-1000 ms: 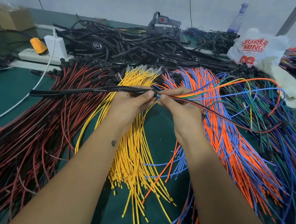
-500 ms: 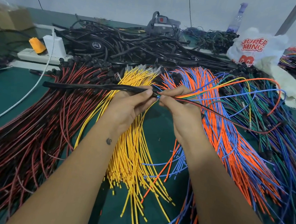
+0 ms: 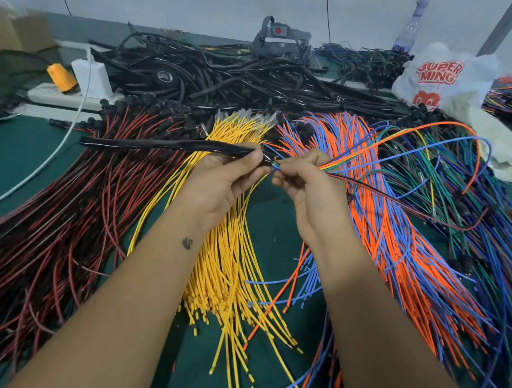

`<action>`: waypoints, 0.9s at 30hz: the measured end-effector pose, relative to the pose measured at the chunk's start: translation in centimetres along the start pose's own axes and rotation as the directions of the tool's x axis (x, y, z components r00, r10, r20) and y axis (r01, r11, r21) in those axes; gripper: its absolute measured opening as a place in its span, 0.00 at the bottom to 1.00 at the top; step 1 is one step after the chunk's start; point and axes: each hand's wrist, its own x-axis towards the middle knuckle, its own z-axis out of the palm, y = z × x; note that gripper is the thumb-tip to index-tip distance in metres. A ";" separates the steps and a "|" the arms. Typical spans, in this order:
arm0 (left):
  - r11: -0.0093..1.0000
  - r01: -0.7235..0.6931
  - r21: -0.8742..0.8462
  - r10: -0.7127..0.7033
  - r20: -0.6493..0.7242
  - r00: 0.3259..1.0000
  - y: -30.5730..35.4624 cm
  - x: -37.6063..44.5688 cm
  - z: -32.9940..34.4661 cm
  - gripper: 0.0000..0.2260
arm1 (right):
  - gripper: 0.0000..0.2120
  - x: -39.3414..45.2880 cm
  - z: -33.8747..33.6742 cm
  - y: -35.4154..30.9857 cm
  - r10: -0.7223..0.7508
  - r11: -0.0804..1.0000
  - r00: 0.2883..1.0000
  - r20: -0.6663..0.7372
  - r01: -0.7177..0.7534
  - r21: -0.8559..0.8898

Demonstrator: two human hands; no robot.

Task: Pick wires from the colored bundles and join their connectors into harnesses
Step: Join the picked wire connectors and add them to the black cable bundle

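Here, the left hand (image 3: 225, 178) is pinching a black sleeve (image 3: 165, 145). The right hand (image 3: 309, 183) is gripping a mixed wire bunch (image 3: 378, 143) above the table's (image 3: 8, 157) middle.

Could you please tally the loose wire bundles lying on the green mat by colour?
Red and black bundle: 1
Yellow bundle: 1
Orange and blue bundle: 1
Green, blue and purple bundle: 1
Total: 4

Two hands (image 3: 227, 181), one black sleeve (image 3: 165, 145), four colored wire bundles (image 3: 228, 269), one white bag (image 3: 440, 80).
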 end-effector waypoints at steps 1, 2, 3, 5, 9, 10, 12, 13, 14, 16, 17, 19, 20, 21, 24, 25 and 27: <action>1.000 -0.005 0.007 0.005 0.003 1.000 0.0 0.0 0.0 0.06 | 0.22 0.0 0.0 0.0 0.003 1.000 1.000 -0.004 -0.003 -0.001; 1.000 -0.011 0.021 0.011 0.006 1.000 0.0 0.0 -0.1 0.06 | 0.22 0.0 -0.1 0.1 -0.004 1.000 1.000 -0.007 0.003 -0.016; 0.999 -0.018 0.045 0.017 0.009 1.000 -0.1 0.0 -0.1 0.06 | 0.21 0.0 -0.2 0.1 -0.019 0.999 1.000 -0.011 0.018 -0.046; 0.992 -0.037 0.118 0.035 0.020 0.999 -0.2 0.1 0.0 0.05 | 0.17 -0.1 -0.3 0.2 -0.065 0.988 0.998 -0.024 0.061 -0.140; 0.976 -0.050 0.212 0.052 -0.001 0.999 -0.7 0.2 0.1 0.05 | 0.11 -0.2 -0.4 0.2 -0.087 0.972 0.996 -0.036 0.077 -0.222; 0.976 -0.050 0.210 0.053 -0.009 0.999 -0.7 0.2 0.1 0.05 | 0.11 -0.2 -0.4 0.1 -0.077 0.975 0.996 -0.037 0.068 -0.210; 0.978 -0.052 0.203 0.058 -0.021 0.998 -0.6 0.3 0.0 0.05 | 0.11 -0.2 -0.3 0.1 -0.059 0.983 0.998 -0.035 0.052 -0.179; 0.979 -0.054 0.198 0.060 -0.024 0.998 -0.6 0.4 -0.1 0.05 | 0.11 -0.2 -0.2 0.1 -0.053 0.986 0.998 -0.036 0.046 -0.158; 0.980 -0.056 0.193 0.062 -0.025 0.998 -0.6 0.4 -0.1 0.06 | 0.11 -0.2 -0.2 0.1 -0.049 0.990 0.998 -0.039 0.044 -0.133; 0.982 -0.056 0.178 0.061 -0.022 0.998 -0.7 0.5 -0.2 0.06 | 0.10 -0.2 -0.1 0.0 -0.046 0.995 0.998 -0.043 0.042 -0.095; 0.984 -0.054 0.168 0.057 -0.016 0.998 -0.7 0.5 -0.2 0.05 | 0.10 -0.2 -0.1 0.0 -0.045 0.995 0.998 -0.043 0.041 -0.087; 0.988 -0.048 0.146 0.047 0.008 0.999 -0.6 0.4 -0.3 0.05 | 0.09 -0.1 -0.1 -0.1 -0.031 0.997 0.998 -0.050 0.028 -0.066; 0.990 -0.045 0.136 0.043 0.023 0.999 -0.6 0.3 -0.3 0.05 | 0.08 -0.1 -0.1 -0.1 -0.017 0.999 0.998 -0.057 0.014 -0.043; 0.990 -0.046 0.131 0.042 0.036 0.998 -0.5 0.3 -0.4 0.06 | 0.08 -0.1 -0.1 -0.1 -0.005 1.000 0.998 -0.061 0.004 -0.022; 0.987 -0.065 0.150 0.056 0.066 0.996 -0.5 0.2 -0.5 0.08 | 0.08 -0.2 -0.2 0.0 -0.020 0.999 0.999 -0.039 0.019 -0.039; 0.986 -0.069 0.152 0.059 0.068 0.996 -0.5 0.2 -0.5 0.08 | 0.09 -0.3 -0.2 0.0 -0.026 0.997 0.999 -0.028 0.024 -0.068; 0.984 -0.072 0.161 0.063 0.062 0.996 -0.7 0.3 -0.5 0.08 | 0.09 -0.4 -0.1 0.0 -0.021 0.994 1.000 -0.021 0.018 -0.110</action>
